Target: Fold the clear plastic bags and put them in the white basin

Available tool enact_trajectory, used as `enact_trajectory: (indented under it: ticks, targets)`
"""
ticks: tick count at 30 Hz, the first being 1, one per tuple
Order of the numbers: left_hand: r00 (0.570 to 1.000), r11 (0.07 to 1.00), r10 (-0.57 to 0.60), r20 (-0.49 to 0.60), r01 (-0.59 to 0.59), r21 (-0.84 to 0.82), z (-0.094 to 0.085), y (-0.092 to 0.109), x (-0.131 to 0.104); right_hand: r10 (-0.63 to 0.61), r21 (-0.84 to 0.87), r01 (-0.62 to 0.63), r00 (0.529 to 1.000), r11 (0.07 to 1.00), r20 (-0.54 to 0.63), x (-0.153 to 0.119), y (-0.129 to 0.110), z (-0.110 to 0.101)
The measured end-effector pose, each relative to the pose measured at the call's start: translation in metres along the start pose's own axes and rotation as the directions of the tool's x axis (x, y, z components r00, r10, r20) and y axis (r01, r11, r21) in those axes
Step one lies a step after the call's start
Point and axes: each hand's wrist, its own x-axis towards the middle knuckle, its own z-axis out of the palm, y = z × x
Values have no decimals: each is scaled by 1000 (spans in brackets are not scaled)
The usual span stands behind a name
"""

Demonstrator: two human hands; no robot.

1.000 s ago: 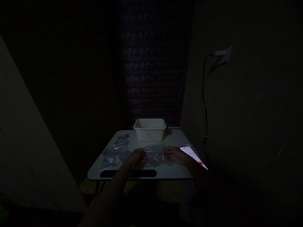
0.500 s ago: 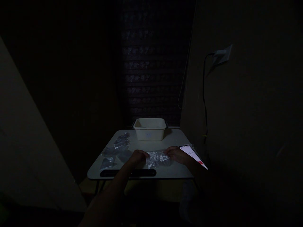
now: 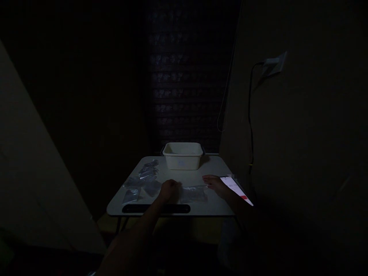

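A clear plastic bag (image 3: pixel 193 194) lies flat on the white folding table (image 3: pixel 212 209), between my two hands. My left hand (image 3: pixel 170 190) is closed, its fingers curled by the bag's upper left corner; whether they pinch the film is too dark to see. Just off the bag's upper right side, my right hand (image 3: pixel 214 184) is open with its fingers stretched out. More crumpled clear plastic bags (image 3: pixel 149 172) are spread along the table's left side.
At the back of the table stands a cream plastic tub (image 3: pixel 183 163). A lit phone (image 3: pixel 237 189) lies by the right edge, partly behind my right forearm. A dark slot strip (image 3: pixel 138 208) runs along the front edge. A cable (image 3: pixel 250 115) hangs from a wall socket.
The plastic bag, held up crinkled and shiny between both hands before, now rests flat on the table. My right hand has let go of it and its fingers have straightened.
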Motion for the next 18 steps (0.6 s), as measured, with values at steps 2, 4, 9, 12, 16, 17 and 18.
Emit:
enact_trajectory:
  ticks: [2,4,9,12,16,17,18]
  targets:
    - [995,966,87,48,-96,238,-2,1,-3,-97,-140,88,994,986,-55,1,4,-2]
    - [974,887,187,127,-223,404,-2,0,-7,-195,-350,156,978,924,-78,0,5,-2]
    - [914,687,260,312,-402,605,2,-4,-20,-408,-823,425,874,378,264,-10,8,10]
    - [936,619,146,320,-338,709,6,-5,-28,-347,-873,465,851,146,395,-18,16,20]
    - [945,577,77,318,-303,759,10,-8,-33,-281,-885,459,861,74,423,-23,22,24]
    - [945,574,73,318,-301,761,11,-8,-34,-271,-887,455,866,77,420,-24,22,24]
    - [945,575,69,320,-300,762,11,-8,-34,-262,-889,451,870,81,418,-24,22,24]
